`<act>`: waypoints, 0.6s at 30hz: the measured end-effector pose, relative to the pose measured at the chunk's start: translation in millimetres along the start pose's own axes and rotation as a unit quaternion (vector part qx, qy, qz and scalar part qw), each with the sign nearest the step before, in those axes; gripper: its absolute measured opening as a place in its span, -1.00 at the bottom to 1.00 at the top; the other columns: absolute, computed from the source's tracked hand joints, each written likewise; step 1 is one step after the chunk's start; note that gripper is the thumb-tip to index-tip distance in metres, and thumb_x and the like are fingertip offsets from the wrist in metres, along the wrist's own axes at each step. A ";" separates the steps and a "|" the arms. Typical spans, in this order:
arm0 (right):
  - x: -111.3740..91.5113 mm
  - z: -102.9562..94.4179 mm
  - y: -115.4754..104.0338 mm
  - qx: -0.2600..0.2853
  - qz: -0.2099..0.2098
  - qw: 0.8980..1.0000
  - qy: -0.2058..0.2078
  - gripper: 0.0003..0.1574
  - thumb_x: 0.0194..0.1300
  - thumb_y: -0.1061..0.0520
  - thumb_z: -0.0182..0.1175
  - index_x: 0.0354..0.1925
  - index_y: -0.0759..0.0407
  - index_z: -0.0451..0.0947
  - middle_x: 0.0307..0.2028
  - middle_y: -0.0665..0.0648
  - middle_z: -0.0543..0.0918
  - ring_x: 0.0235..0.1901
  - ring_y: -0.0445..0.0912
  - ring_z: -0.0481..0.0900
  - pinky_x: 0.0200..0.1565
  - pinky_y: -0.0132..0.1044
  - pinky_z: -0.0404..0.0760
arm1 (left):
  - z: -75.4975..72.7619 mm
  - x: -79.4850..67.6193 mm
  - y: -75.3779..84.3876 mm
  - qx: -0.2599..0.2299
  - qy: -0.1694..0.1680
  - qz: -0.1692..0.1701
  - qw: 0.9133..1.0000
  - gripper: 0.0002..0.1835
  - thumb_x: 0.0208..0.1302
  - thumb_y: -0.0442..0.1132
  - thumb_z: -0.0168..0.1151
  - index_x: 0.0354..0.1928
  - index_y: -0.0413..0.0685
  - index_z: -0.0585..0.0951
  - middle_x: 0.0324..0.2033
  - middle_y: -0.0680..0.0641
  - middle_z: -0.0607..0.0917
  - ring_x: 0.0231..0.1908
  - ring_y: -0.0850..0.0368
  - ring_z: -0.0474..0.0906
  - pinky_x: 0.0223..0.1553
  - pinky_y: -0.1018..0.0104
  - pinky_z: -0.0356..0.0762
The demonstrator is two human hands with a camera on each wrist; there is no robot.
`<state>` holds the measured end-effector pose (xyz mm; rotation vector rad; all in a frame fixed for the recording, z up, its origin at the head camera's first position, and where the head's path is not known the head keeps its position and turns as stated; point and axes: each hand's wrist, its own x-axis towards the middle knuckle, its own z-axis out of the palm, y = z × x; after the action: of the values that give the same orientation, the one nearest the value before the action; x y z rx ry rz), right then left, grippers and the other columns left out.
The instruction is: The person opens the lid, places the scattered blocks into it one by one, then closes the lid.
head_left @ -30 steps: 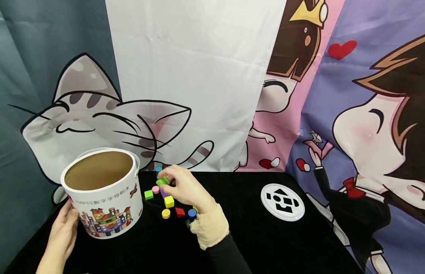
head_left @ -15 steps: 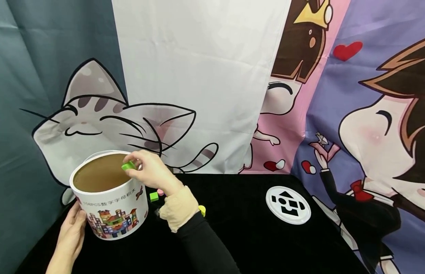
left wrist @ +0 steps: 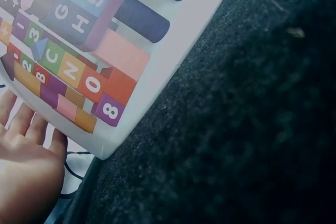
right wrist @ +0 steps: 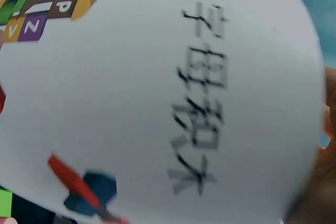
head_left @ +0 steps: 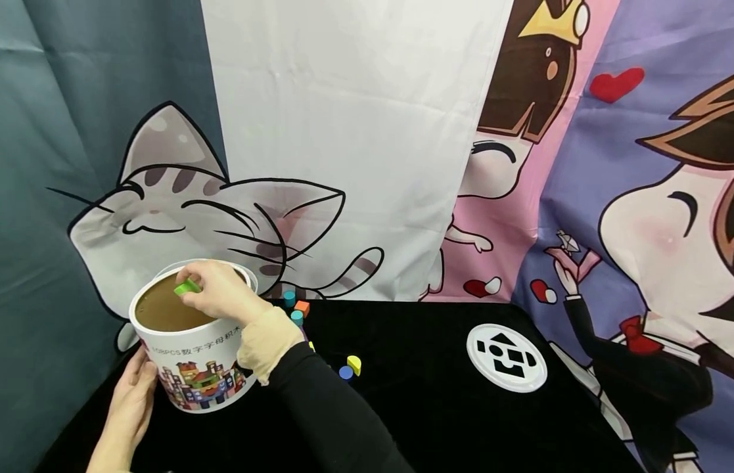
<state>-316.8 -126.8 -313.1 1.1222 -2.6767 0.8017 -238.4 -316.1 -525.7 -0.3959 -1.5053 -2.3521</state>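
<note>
A white toy-block bucket point(head_left: 195, 348) with printed pictures of blocks stands at the left of the table, slightly tilted. My left hand point(head_left: 130, 394) lies against its left side, and the left wrist view has the fingers point(left wrist: 37, 129) fairly straight along the bucket's lower wall. Over the bucket's mouth, my right hand point(head_left: 215, 289) pinches a small green block point(head_left: 187, 287) between thumb and fingers. In the right wrist view the bucket wall point(right wrist: 136, 87) fills most of the picture, and that hand point(right wrist: 320, 182) is blurred at the right edge. The bucket's bottom is hidden.
Right of the bucket lie loose blocks, partly behind my right arm: teal cylinders point(head_left: 297, 318), an orange block point(head_left: 303, 307), a blue cylinder point(head_left: 345, 373) and a yellow piece point(head_left: 354, 364). A white lid point(head_left: 506, 358) with shaped holes lies farther right. Printed curtains point(head_left: 355, 131) hang behind.
My right hand has carried the green block from the loose pieces leftward, past the bucket's rim and over its mouth. My left hand stays at the bucket. The head view has shifted slightly.
</note>
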 end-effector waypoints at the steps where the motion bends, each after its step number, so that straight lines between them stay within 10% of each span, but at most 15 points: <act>1: 2.0 3.0 -0.9 -0.009 0.006 1.000 0.004 -0.71 0.27 0.06 0.33 -0.02 -0.09 0.61 -0.21 -0.18 0.58 -0.24 -0.40 0.46 -0.23 -0.64 0.34 | 0.3 -0.5 -0.4 -0.003 0.000 0.002 1.000 -0.45 0.54 -0.22 -0.13 0.52 0.10 0.13 0.26 0.23 0.38 0.22 0.48 0.25 0.34 0.53 -0.20; 8: 6.5 17.1 -7.0 -0.056 0.067 0.996 0.027 -0.75 0.24 -0.01 0.35 -0.09 -0.17 0.61 -0.27 -0.23 0.55 -0.33 -0.38 0.40 -0.30 -0.61 0.33 | -0.3 -3.6 -1.9 -0.021 0.001 0.013 1.000 -0.54 0.53 -0.25 -0.12 0.40 0.23 0.34 0.21 0.25 0.46 0.19 0.47 0.30 0.33 0.55 -0.19; 18: 10.1 27.2 -13.5 -0.144 0.104 0.983 -0.043 -0.76 0.20 -0.09 0.36 -0.15 -0.25 0.58 -0.26 -0.22 0.53 -0.30 -0.33 0.46 -0.30 -0.45 0.42 | -1.8 -0.9 -4.3 -0.008 0.000 0.007 1.000 -0.51 0.55 -0.25 -0.15 0.45 0.20 0.25 0.23 0.26 0.43 0.20 0.47 0.29 0.33 0.55 -0.20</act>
<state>-312.5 -155.2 -327.4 0.8392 -2.8952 0.3769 -239.4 -316.0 -530.3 -0.4080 -1.4787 -2.3556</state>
